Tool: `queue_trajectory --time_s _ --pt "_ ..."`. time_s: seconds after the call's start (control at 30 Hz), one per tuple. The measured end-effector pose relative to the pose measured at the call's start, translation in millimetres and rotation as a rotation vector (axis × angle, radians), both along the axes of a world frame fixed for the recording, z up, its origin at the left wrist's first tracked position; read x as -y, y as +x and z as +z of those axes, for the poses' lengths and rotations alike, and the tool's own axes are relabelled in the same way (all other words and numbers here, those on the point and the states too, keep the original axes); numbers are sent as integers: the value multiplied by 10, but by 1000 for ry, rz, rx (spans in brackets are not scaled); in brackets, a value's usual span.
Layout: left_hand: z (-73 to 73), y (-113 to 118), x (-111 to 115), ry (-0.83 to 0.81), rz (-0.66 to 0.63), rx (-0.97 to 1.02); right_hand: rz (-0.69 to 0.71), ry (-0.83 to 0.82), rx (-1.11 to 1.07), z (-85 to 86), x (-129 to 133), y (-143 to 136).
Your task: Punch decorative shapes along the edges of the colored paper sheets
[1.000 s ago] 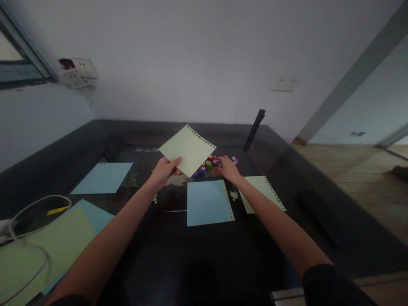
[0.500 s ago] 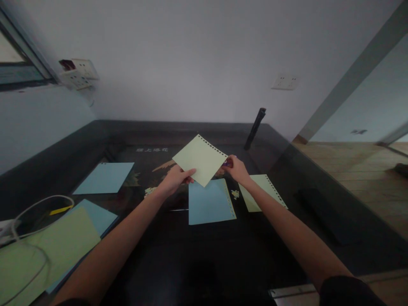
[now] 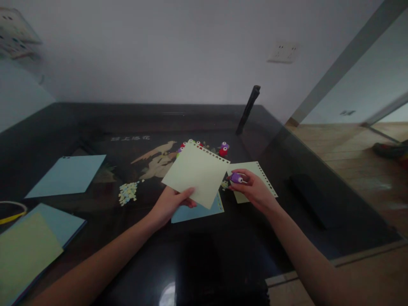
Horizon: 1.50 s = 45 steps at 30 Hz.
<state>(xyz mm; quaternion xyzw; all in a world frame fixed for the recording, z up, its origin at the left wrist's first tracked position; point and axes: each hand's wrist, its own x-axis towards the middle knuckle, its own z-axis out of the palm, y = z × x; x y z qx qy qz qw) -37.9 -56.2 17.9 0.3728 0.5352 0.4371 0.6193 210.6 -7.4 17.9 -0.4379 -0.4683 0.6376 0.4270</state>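
My left hand (image 3: 174, 202) pinches the lower left edge of a pale yellow-green sheet of paper (image 3: 197, 172), thumb on top. A row of punched holes runs along the sheet's upper right edge. In my right hand (image 3: 251, 187), just right of the sheet and apart from it, is a small purple craft punch (image 3: 236, 178) with a white eye-like spot. Partly hidden under the held sheet lies a blue sheet (image 3: 191, 214) on the table. Behind it stand several similar red, green and purple punches, among them a red punch (image 3: 223, 151).
Right of centre lies another pale sheet (image 3: 251, 168) with punched holes. Small paper bits (image 3: 127, 193) are heaped to the left. Blue sheet (image 3: 68, 175) and stacked papers (image 3: 25, 250) lie farther left. A black upright rod (image 3: 248, 109) stands at the back; a dark flat object (image 3: 307, 199) lies right.
My right hand has drawn away from the sheet's holed edge, to the right and down, with the purple craft punch. The held sheet has lowered slightly. The view has shifted, showing the other punches.
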Motion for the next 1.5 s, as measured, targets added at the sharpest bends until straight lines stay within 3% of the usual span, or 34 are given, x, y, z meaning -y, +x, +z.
queue_trajectory --time_s 0.13,0.27,0.43,0.8,1.13,1.5 --pt "45 -21 105 67 -60 -292 66 -96 -125 24 16 -32" --pt "43 -18 126 149 -157 -413 27 -122 -162 19 20 -24" --pt "-2 -19 110 109 -184 -416 -40 -161 -160 6 15 -15" --pt "-1 -21 102 176 -201 -537 -7 -135 -146 23 27 -12" --pt "35 9 102 140 -202 -474 -44 -127 -144 43 46 -36" --pt "25 -22 105 201 -231 -549 -53 -72 -117 31 62 -44"
